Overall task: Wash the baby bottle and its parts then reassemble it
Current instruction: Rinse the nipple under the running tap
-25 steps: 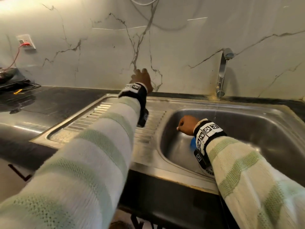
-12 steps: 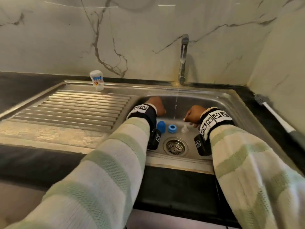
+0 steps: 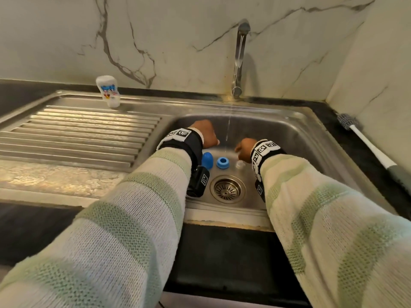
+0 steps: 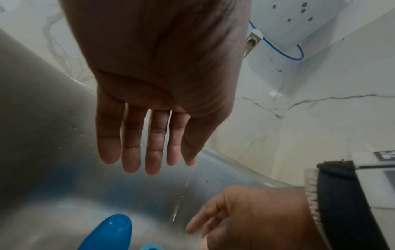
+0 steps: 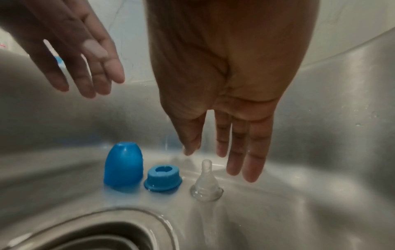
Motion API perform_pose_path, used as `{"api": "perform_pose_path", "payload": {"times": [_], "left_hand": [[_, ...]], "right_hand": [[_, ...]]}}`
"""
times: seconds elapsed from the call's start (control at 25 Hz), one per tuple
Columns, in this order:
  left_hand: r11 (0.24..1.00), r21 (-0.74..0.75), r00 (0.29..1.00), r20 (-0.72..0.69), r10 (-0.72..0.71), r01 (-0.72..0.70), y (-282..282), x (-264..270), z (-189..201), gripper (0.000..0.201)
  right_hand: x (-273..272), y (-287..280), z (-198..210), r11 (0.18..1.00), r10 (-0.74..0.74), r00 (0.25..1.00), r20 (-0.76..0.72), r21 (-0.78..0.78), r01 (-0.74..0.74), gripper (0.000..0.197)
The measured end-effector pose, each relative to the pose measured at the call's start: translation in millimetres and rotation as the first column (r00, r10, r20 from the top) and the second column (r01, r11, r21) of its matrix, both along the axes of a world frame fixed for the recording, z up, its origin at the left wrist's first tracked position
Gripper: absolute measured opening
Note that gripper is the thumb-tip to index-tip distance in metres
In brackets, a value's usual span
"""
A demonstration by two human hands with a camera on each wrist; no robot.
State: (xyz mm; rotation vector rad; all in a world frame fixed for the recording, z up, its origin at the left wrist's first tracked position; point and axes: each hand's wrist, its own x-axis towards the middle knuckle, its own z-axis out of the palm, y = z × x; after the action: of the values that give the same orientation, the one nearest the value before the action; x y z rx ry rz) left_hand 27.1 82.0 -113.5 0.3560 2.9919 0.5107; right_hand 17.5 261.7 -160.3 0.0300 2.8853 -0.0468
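Three bottle parts stand on the sink floor: a blue cap (image 5: 123, 165) (image 3: 207, 160), a blue collar ring (image 5: 163, 178) (image 3: 222, 162) and a clear teat (image 5: 206, 182) (image 3: 239, 164). The white bottle body (image 3: 108, 91) stands upside down at the back of the draining board. My left hand (image 3: 205, 133) (image 4: 149, 138) hangs over the cap with straight fingers and holds nothing. My right hand (image 3: 243, 150) (image 5: 224, 148) hovers just above the teat, fingers straight, empty. A thin stream of water (image 3: 228, 130) falls between the two hands.
The tap (image 3: 239, 58) runs at the back of the steel sink (image 3: 311, 138). The drain strainer (image 3: 226, 189) lies in front of the parts. A bottle brush (image 3: 369, 147) lies on the dark counter at the right. The ribbed draining board (image 3: 77, 134) is to the left.
My left hand has left the bottle on the draining board's back edge and come down into the sink beside the right hand. My view has swung right and down onto the basin.
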Motion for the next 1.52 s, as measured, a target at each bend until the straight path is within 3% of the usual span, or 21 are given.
{"api": "perform_pose_path", "payload": {"times": [0.08,0.16,0.32,0.48,0.68,0.84,1.0,1.28,1.52], "left_hand": [[1.0,0.004,1.0,0.002,-0.006,0.006,0.7,-0.5,-0.3,0.027],[1.0,0.013,1.0,0.013,-0.001,0.001,0.3,0.1,-1.4,0.026],[1.0,0.025,1.0,0.01,0.008,-0.009,0.9,3.7,0.3,0.026],[0.999,0.03,0.999,-0.018,0.029,-0.028,0.7,6.8,2.0,0.024],[0.982,0.178,0.998,-0.02,0.067,-0.063,8.4,11.9,3.0,0.035],[0.898,0.433,0.996,-0.016,0.088,-0.072,18.5,11.2,3.4,0.029],[0.717,0.686,0.986,-0.004,0.169,-0.12,22.8,2.8,0.7,0.022],[0.525,0.832,0.983,0.136,0.121,-0.18,31.2,-6.6,-3.0,0.031],[0.575,0.804,0.986,0.079,0.144,-0.148,28.9,-7.9,-3.9,0.025]], "right_hand": [[-19.8,6.2,-25.7,0.995,0.059,0.996,0.059,0.076,-0.064,0.042],[-29.6,12.5,-44.5,0.989,0.017,0.998,0.064,0.144,-0.026,0.054],[8.4,-0.2,-5.8,0.998,-0.036,0.999,-0.023,0.054,0.037,0.038],[11.3,-5.8,19.9,0.971,-0.086,0.992,-0.092,-0.232,0.063,0.016],[37.0,-12.6,62.6,0.765,-0.164,0.965,-0.207,-0.643,-0.008,0.008],[52.0,-20.7,65.9,0.665,-0.224,0.934,-0.277,-0.744,-0.061,0.01],[46.8,-22.3,64.7,0.54,-0.338,0.892,-0.299,-0.838,-0.076,0.011],[23.6,-13.9,58.7,0.452,-0.401,0.878,-0.262,-0.89,-0.06,0.015],[27.3,-19.6,61.2,0.4,-0.383,0.898,-0.219,-0.915,-0.053,0.011]]}}
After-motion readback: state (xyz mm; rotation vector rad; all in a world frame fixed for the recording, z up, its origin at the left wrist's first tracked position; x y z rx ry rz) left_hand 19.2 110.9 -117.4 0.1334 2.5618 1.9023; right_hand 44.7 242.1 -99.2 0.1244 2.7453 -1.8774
